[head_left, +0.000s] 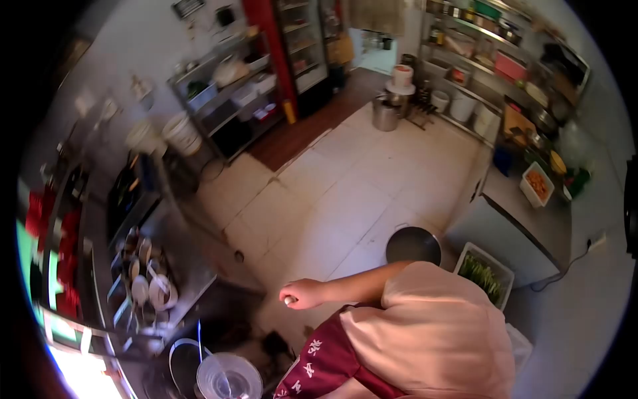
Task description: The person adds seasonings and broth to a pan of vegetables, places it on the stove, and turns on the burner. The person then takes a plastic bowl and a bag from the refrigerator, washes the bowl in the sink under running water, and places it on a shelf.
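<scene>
My right hand [304, 294] is held out in front of the maroon apron [325, 352], over the pale tiled floor. Its fingers are curled closed round something small and whitish, of which only the end shows. The bare forearm runs back to the pale pink sleeve. Below and left of the hand, a clear round plastic container [229, 378] stands near the bottom edge, apart from it. My left hand is out of the frame.
Bowls and ladles [149, 282] crowd the left counter. A dark round pan [413, 246] and a crate of green vegetables [480, 274] are on the floor. A tray of orange pieces [537, 185] sits on the right counter. Steel pots [385, 114] stand by the back shelves.
</scene>
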`<act>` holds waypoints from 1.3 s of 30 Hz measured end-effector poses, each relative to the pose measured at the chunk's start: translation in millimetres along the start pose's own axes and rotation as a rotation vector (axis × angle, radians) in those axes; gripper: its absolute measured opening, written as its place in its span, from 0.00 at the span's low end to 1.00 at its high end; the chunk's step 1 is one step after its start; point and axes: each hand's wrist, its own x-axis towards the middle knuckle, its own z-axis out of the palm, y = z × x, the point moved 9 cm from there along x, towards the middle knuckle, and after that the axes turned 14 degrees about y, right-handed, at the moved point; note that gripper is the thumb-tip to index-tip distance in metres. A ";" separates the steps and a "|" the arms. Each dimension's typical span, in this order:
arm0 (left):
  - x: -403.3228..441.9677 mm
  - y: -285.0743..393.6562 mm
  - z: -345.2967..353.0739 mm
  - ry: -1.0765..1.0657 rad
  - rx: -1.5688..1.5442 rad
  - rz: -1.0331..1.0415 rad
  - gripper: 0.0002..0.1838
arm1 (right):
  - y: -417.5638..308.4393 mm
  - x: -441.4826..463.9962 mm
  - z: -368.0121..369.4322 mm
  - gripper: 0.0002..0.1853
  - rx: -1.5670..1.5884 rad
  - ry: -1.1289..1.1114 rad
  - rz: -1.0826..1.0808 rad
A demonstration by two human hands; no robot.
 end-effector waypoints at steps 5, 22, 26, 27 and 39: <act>-57.4 91.0 283.1 -0.360 -0.054 -0.147 0.30 | 155.2 10.7 -173.3 0.14 0.224 0.232 0.465; 103.9 304.2 1086.5 -0.726 -0.265 -0.347 0.31 | 572.1 337.5 -547.7 0.14 0.565 0.651 0.969; 96.3 385.8 1283.4 -0.837 -0.212 -0.320 0.33 | 633.7 409.3 -666.7 0.14 0.530 0.806 0.986; 86.3 395.8 1329.7 -0.876 -0.179 -0.319 0.34 | 655.0 415.2 -696.3 0.14 0.499 0.840 1.025; 38.9 524.0 1831.5 -0.973 -0.222 -0.436 0.39 | 962.8 659.3 -1046.5 0.15 0.679 0.936 1.035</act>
